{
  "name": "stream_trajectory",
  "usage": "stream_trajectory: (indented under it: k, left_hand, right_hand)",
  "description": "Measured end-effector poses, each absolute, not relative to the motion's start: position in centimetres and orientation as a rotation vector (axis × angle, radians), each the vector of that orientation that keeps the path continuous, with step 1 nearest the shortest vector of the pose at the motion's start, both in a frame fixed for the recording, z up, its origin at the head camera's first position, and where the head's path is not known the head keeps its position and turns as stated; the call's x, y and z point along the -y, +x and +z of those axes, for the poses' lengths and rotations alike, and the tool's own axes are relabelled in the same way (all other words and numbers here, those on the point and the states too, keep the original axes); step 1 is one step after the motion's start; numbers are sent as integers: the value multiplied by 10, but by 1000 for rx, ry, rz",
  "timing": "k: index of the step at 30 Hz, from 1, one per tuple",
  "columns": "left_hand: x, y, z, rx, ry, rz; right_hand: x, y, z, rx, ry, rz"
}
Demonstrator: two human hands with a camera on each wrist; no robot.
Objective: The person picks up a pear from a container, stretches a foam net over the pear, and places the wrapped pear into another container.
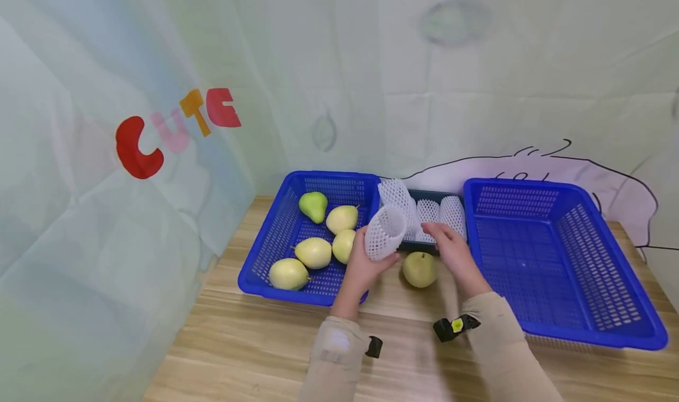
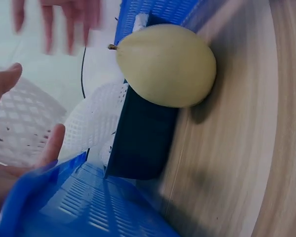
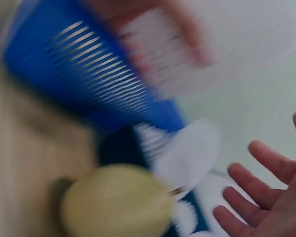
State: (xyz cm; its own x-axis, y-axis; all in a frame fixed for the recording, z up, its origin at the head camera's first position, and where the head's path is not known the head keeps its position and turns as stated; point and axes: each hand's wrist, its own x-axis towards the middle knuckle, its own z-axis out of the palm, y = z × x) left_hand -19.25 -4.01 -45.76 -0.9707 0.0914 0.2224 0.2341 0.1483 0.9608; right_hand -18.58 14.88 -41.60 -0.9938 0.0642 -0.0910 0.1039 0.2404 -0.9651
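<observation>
My left hand (image 1: 365, 263) grips a white foam fruit net (image 1: 383, 237), its round mouth spread wide and facing up to the right. Fingers and thumb wrap the net's lower side. My right hand (image 1: 448, 249) hovers to the right with nothing in it; its fingers are spread in the right wrist view (image 3: 266, 197). Between the hands, a yellow-green pear (image 1: 419, 270) sits on the wooden table, its stem pointing away from me in the head view. Right behind it stands a dark tray (image 1: 421, 194) holding several more foam nets (image 1: 452, 213).
On the left, a blue basket (image 1: 254, 260) holds several pale yellow pears (image 1: 313, 253) and one greener pear (image 1: 314, 206). A second blue basket (image 1: 522, 266) stands on the right with its bare bottom showing. A printed curtain (image 1: 339, 95) hangs behind the table (image 1: 239, 343).
</observation>
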Motion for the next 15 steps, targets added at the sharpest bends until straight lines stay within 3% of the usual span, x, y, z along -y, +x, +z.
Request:
stream_trajectory:
  k: [15]
  left_hand:
    - [42,-189,-455,2293,-341,-1952]
  right_hand:
    - [-144,-179,-512,-2653,126,-1662]
